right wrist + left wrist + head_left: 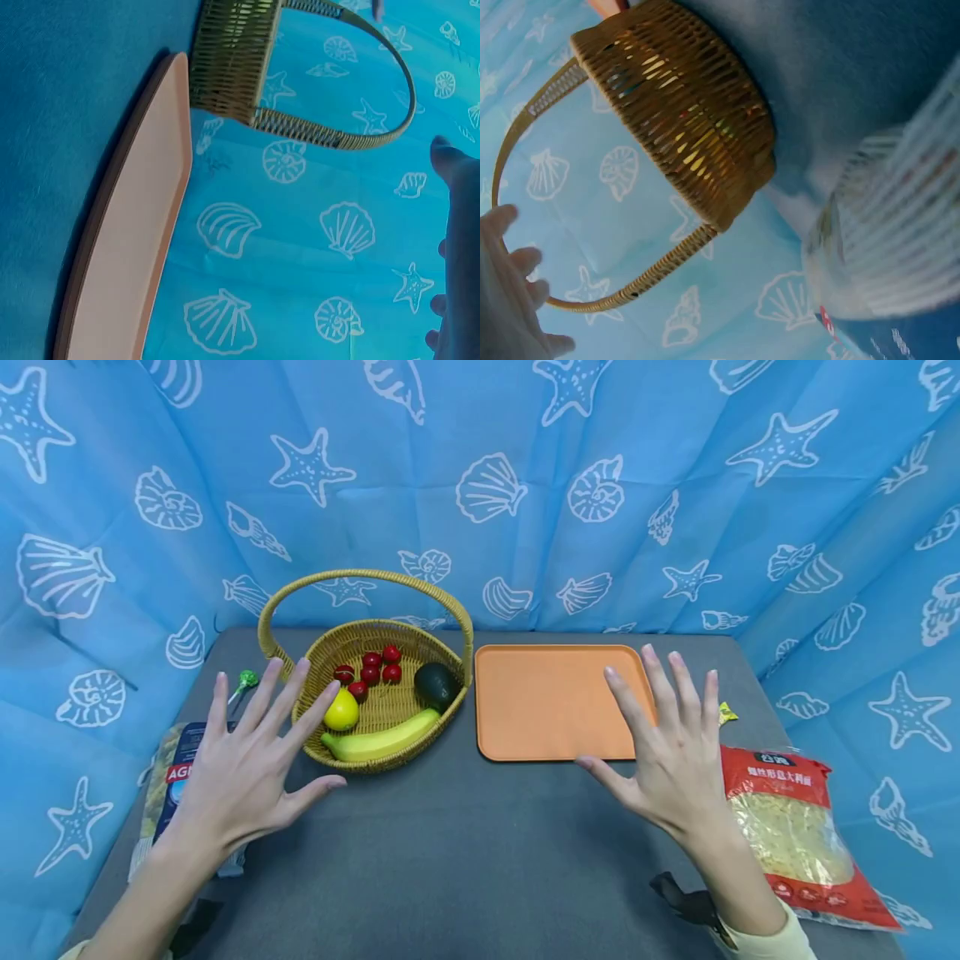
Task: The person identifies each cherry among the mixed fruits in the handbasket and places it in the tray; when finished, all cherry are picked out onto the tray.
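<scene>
My left hand (243, 781) is held up with fingers spread, nothing in it. In the head view it overlaps the left edge of a wicker basket (386, 764) and a dark blue package (187, 743). Inside the basket lie several red cherries (371, 674), a yellow lemon (342, 711), a banana (382, 739) and a dark avocado (437, 686). On the right, my right hand (671, 760) is also raised, fingers apart and holding nothing. It covers part of the orange tray (551, 702), whose surface shows no objects on it. The left wrist view shows the basket (682, 112) from the side.
A red pasta bag (795, 835) lies at the table's right side, with a small yellow wrapped item (727, 714) behind it. A green lollipop (247, 678) lies left of the basket. Blue shell-patterned curtain (491, 489) encloses the grey table (465, 860) at the back and sides.
</scene>
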A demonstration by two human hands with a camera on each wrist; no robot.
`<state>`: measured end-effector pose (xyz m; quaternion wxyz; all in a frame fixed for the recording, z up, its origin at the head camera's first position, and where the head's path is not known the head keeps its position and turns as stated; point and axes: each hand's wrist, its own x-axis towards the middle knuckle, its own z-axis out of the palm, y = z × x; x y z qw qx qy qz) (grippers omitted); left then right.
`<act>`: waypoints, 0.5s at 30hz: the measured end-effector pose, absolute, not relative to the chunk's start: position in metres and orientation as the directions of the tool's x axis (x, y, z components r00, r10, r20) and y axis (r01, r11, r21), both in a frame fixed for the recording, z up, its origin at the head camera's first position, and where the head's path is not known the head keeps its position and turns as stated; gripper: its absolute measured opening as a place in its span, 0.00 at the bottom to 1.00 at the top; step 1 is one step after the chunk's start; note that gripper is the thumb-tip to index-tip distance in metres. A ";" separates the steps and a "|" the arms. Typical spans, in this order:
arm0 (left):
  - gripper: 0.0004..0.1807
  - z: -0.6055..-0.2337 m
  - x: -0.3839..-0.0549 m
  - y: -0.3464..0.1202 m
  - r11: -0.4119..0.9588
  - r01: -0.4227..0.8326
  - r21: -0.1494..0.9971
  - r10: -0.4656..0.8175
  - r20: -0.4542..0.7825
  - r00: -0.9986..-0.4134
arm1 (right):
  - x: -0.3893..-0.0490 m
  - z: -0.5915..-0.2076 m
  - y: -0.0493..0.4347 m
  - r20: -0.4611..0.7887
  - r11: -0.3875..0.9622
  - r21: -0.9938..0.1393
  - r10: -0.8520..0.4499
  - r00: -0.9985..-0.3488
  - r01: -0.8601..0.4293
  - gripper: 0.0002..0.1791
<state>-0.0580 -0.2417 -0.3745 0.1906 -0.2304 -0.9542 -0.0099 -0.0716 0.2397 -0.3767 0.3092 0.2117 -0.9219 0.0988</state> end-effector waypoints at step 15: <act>0.37 -0.391 -0.055 -0.235 0.860 0.205 0.468 0.141 0.168 -0.976 | -0.084 -0.381 0.177 0.492 0.580 -0.525 -0.391 -0.778 -0.623 0.34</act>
